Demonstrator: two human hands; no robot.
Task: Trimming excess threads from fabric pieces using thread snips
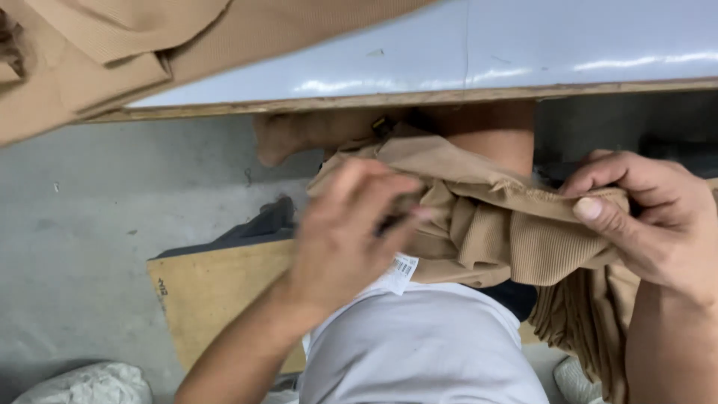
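Fabric fills your lap: a tan ribbed garment (493,232) bunched between your two hands, below the near edge of the table (449,52). Your right hand (658,217) pinches its upper hem, thumb pressed on top, fingers curled shut behind the cloth. Your left hand (351,232) is blurred; its fingers close on the folds, though exactly how is hard to make out. A white barcode tag (400,271) hangs just beneath that hand. More tan cloth (112,52) lies on the table's far left, cut off by the frame. A cardboard sheet (217,292) lies on the floor, partly hidden behind your arm.
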